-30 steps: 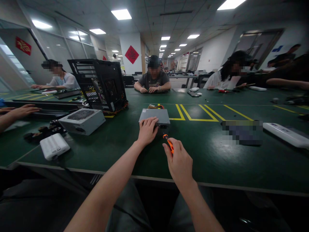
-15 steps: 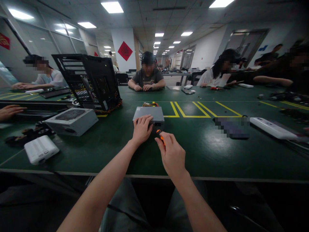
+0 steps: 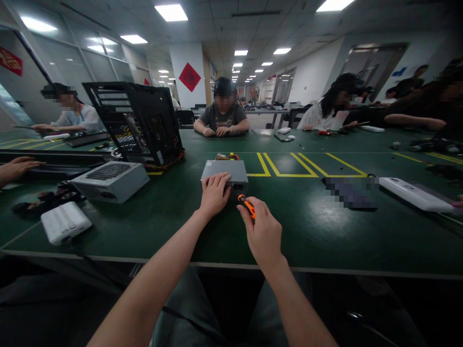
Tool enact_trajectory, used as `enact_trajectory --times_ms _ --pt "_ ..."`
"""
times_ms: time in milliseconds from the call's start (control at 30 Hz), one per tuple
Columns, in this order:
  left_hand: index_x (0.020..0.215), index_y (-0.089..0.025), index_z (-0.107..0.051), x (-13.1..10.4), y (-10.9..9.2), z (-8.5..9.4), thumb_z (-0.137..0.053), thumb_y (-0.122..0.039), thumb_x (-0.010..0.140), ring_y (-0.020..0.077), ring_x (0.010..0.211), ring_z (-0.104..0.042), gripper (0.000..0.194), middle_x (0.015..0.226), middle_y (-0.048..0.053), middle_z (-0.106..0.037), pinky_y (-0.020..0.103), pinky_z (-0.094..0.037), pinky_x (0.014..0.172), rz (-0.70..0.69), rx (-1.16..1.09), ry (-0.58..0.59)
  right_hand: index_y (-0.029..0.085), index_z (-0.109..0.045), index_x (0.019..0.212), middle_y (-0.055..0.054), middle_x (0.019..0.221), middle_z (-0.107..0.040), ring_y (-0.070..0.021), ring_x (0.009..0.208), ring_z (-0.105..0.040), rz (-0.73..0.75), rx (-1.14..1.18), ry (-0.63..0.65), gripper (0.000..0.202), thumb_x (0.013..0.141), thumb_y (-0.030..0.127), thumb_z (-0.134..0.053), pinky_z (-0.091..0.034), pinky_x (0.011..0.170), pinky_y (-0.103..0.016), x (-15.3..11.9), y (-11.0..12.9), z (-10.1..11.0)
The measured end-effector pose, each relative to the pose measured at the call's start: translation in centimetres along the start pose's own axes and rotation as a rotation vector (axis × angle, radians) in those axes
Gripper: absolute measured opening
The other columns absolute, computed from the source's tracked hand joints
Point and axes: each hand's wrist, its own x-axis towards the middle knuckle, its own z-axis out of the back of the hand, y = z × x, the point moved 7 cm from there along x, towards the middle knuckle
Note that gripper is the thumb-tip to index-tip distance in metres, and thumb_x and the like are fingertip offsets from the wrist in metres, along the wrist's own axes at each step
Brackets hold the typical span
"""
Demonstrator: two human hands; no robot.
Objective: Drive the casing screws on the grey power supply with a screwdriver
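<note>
A grey computer power supply [image 3: 231,168] lies on the green table straight ahead of me, its coloured cables bunched behind it. My left hand [image 3: 215,193] rests over its top and front edge, fingers across the top and the thumb side against the front, gripping it. In my right hand [image 3: 263,224] is an orange-and-black screwdriver [image 3: 247,206], held between thumb and fingers and angled up toward the front face of the power supply. Its tip is too small and dark to make out, and it appears apart from the casing. The power socket shows at the front right of the unit.
To the left stand a second power supply [image 3: 112,180], an open black computer case [image 3: 144,123] and a white power bank [image 3: 66,222]. Another person's hand [image 3: 18,169] reaches in there. At right lie a blurred-out dark object [image 3: 349,193] and a white device [image 3: 412,193]. Co-workers sit opposite.
My right hand with the screwdriver has drawn back slightly to the right, away from the power supply, and more of the orange handle shows. My left hand stays on the unit.
</note>
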Motion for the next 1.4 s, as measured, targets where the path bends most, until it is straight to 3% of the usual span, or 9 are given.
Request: enact_trajectory --times_ms 200,367,567,733,1000,1133,1233,1333,1400 --pt "0.117 -0.023 -0.044 0.0 -0.1 0.1 -0.041 -0.026 0.084 0.0197 0.115 -0.039 0.033 0.125 0.004 -0.048 0.038 -0.023 0.096 0.001 -0.001 0.01 0.016 -0.046 0.107 -0.012 0.11 -0.054 -0.0198 0.095 -0.056 0.072 0.038 0.062 0.022 0.086 0.02 -0.039 -0.048 0.075 -0.031 -1.0 1.2 -0.6" --pt "0.118 -0.023 -0.044 0.0 -0.2 0.2 -0.04 -0.025 0.085 0.0199 0.115 -0.039 0.033 0.125 0.005 -0.048 0.038 -0.023 0.095 -0.003 0.012 0.019 0.015 -0.048 0.103 -0.01 0.091 -0.06 -0.0203 0.075 -0.061 -0.003 0.016 0.017 0.023 0.087 0.029 -0.039 -0.047 0.056 -0.029 -1.0 0.0 -0.5" --pt "0.117 -0.022 -0.044 0.0 -0.2 0.2 -0.041 -0.024 0.084 0.0201 0.115 -0.039 0.033 0.125 0.005 -0.048 0.038 -0.023 0.096 -0.004 0.022 0.015 0.016 -0.049 0.1 -0.008 0.09 -0.061 -0.0189 0.074 -0.061 -0.046 0.089 -0.03 0.022 0.087 0.031 -0.041 -0.046 0.059 -0.028 -1.0 -1.4 -0.1" --pt "0.118 -0.022 -0.044 -0.1 -0.2 0.2 -0.04 -0.024 0.084 0.0202 0.116 -0.039 0.033 0.125 0.005 -0.048 0.039 -0.023 0.096 -0.011 0.02 0.01 0.017 -0.049 0.099 -0.007 0.09 -0.062 -0.0169 0.076 -0.061 -0.102 0.207 -0.115 0.019 0.086 0.029 -0.042 -0.047 0.066 -0.029 -1.4 -2.5 0.7" --pt "0.122 -0.021 -0.04 -0.1 -0.4 0.7 -0.04 -0.022 0.084 0.0206 0.119 -0.035 0.038 0.129 0.006 -0.044 0.04 -0.021 0.099 0.008 0.007 -0.032 0.018 -0.049 0.1 -0.006 0.09 -0.059 -0.0176 0.076 -0.063 -0.276 0.339 -0.333 0.018 0.084 0.027 -0.045 -0.049 0.07 -0.034 -2.2 -6.4 3.2" --pt "0.121 -0.021 -0.041 -0.6 -1.9 1.4 -0.039 -0.023 0.085 0.0222 0.12 -0.034 0.037 0.129 0.008 -0.043 0.04 -0.026 0.096 -0.038 0.005 -0.059 0.017 -0.049 0.098 -0.006 0.09 -0.058 -0.0176 0.075 -0.064 -0.325 0.401 -0.384 0.017 0.084 0.027 -0.044 -0.05 0.068 -0.034 -2.6 -7.3 3.5" --pt "0.117 -0.021 -0.046 -1.0 -4.6 0.4 -0.035 -0.022 0.087 0.0197 0.107 -0.046 0.032 0.118 0.007 -0.051 0.035 -0.034 0.088 -0.217 0.014 0.092 0.018 -0.05 0.096 -0.005 0.089 -0.058 -0.0173 0.074 -0.064 -0.337 0.428 -0.392 0.016 0.083 0.026 -0.046 -0.05 0.068 -0.034 -2.7 -7.2 3.4" --pt "0.112 -0.019 -0.049 -1.8 -6.9 -2.3 -0.033 -0.019 0.088 0.0171 0.095 -0.054 0.029 0.112 0.007 -0.054 0.031 -0.041 0.079 -0.398 0.11 0.367 0.018 -0.051 0.095 -0.005 0.089 -0.058 -0.0169 0.073 -0.063 -0.342 0.444 -0.404 0.015 0.083 0.025 -0.048 -0.05 0.068 -0.033 -2.7 -7.1 3.4" --pt "0.113 -0.02 -0.047 -1.8 -7.7 -3.4 -0.036 -0.017 0.087 0.0154 0.086 -0.058 0.029 0.112 0.007 -0.053 0.028 -0.044 0.074 -0.417 0.132 0.418 0.017 -0.051 0.095 -0.005 0.089 -0.058 -0.0168 0.073 -0.063 -0.344 0.45 -0.409 0.015 0.082 0.025 -0.048 -0.05 0.068 -0.034 -2.8 -7.1 3.4"
